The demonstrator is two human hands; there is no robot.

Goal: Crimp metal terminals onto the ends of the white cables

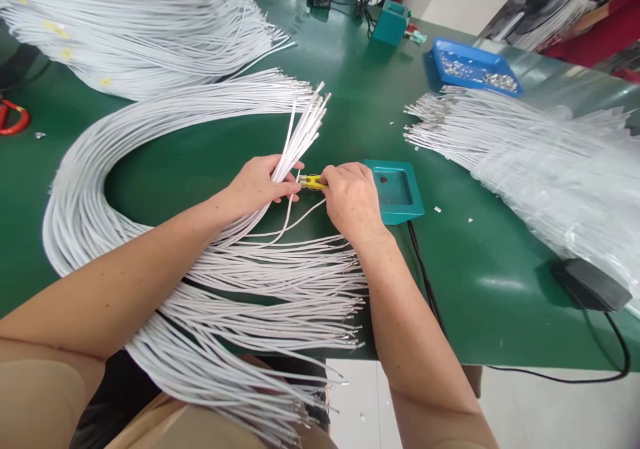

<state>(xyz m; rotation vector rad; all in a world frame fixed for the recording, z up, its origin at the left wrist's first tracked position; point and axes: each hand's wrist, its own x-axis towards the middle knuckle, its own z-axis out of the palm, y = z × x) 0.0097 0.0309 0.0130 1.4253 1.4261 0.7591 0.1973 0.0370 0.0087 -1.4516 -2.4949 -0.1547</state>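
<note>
My left hand (260, 186) is closed around a bundle of white wires (299, 132), whose ends point up and away. In my right hand (353, 196) is a small yellow hand tool (313, 182) with a metal tip; most of it is hidden in the fist, so its kind is unclear. The tool's tip is at my left fingertips, beside a single wire. More white wires (75, 189) curve in a big loop round my left arm, with their loose ends (350, 276) fanned out below both hands and over the table's front edge.
A teal tray-shaped device (415, 199) stands just right of my right hand. Bagged white wires (540, 142) lie at right, near a black adapter-like box (593, 284). Behind are a blue tray (470, 52) of small metal parts and another wire pile (165, 36). Red-orange handles (20, 121) lie far left.
</note>
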